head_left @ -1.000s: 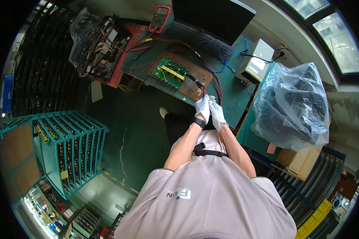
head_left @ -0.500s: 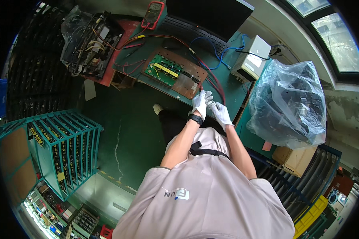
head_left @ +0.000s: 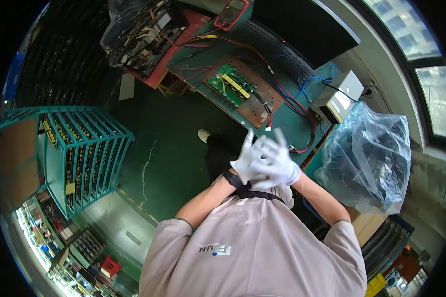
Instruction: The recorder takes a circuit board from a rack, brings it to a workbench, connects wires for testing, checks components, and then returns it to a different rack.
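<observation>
White gloves cover both hands, which overlap in front of my waist near the table's front edge. My left hand [head_left: 247, 162], with a black watch at the wrist, has its fingers stretched out. Across it lies my right hand [head_left: 281, 161], fingers spread and a little blurred. I see nothing held in either. Just beyond the fingertips, a white connector [head_left: 268, 129] ends the short leads of a green circuit board [head_left: 229, 85], which sits on a brown perforated plate [head_left: 256, 117]. Another connector [head_left: 293, 149], on a red cable [head_left: 313, 129], lies close to my right fingers, apart from the white one.
On the green table [head_left: 295, 121] are a red multimeter [head_left: 231, 13], a monitor [head_left: 307, 29], a keyboard [head_left: 282, 44] and a pale box-shaped device [head_left: 338, 96]. A plastic-wrapped bundle [head_left: 366, 158] stands at right. A green rack [head_left: 84, 158] of boards stands at left.
My hands have left the cable ends at the plate's corner and drawn back toward my body, opening and crossing. The two connectors now lie loose and apart. The view has shifted.
</observation>
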Motion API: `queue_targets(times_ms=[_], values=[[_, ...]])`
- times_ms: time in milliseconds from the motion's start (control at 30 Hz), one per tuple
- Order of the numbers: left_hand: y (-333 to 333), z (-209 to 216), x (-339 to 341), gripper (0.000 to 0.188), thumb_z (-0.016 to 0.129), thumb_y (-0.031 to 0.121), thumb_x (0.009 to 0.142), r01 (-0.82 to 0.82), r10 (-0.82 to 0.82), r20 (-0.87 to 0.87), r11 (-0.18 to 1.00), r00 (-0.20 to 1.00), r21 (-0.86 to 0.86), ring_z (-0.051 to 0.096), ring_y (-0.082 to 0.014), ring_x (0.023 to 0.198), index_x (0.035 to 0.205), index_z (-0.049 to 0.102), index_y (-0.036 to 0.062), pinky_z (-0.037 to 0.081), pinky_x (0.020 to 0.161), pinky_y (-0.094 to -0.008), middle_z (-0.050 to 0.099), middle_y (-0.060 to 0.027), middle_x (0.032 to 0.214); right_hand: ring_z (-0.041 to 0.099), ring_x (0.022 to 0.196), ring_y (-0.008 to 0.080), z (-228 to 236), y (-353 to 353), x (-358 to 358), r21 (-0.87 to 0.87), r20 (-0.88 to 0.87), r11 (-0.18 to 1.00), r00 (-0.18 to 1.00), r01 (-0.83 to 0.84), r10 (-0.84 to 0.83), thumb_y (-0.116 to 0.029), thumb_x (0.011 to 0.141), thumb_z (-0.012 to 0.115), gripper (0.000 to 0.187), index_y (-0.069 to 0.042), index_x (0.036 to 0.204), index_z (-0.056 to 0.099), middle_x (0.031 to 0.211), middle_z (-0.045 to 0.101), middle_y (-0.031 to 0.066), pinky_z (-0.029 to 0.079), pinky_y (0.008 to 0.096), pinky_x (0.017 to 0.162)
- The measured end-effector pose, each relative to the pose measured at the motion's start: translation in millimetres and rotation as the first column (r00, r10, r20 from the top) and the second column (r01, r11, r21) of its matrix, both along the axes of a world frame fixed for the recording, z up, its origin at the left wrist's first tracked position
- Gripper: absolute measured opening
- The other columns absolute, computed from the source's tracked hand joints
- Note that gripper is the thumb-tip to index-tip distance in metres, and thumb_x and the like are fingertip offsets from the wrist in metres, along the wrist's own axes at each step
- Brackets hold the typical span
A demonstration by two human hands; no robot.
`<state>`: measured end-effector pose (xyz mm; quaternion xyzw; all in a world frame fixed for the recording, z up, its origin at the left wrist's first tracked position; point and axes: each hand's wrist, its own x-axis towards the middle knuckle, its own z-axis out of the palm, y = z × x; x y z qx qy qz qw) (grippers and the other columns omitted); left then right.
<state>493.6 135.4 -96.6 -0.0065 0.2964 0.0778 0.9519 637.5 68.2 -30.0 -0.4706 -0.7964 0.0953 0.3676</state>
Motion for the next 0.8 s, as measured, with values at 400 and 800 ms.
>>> queue_targets(times_ms=[400,800], values=[[113,38,-60,0.089,0.032,0.079,0.101,-0.323,0.307,0.348,0.946,0.886,-0.014,0.046,-0.0391,0.143,0.155,0.045,0.0088,0.033,0.122,-0.0570,0.048,-0.0179,0.155,0.063,0.122,0.0351,-10,158,-69,0.101,0.039,0.931,0.937,-0.350,0.347,-0.040,0.091,0.070,0.051,-0.009,0.132,0.065,0.130,0.066,0.0162,0.049,0.0554,0.104],[172,-42,-314,0.077,0.052,0.073,0.097,-0.801,0.774,-0.262,0.599,0.577,0.005,0.050,-0.0332,0.140,0.142,0.057,0.0109,0.037,0.120,-0.0587,0.055,-0.0140,0.150,0.068,0.103,0.0424,-148,244,35,-0.449,0.626,0.552,0.688,0.702,-0.366,-0.046,0.077,0.083,0.060,-0.007,0.119,0.065,0.111,0.071,0.0225,0.054,0.0534,0.086]])
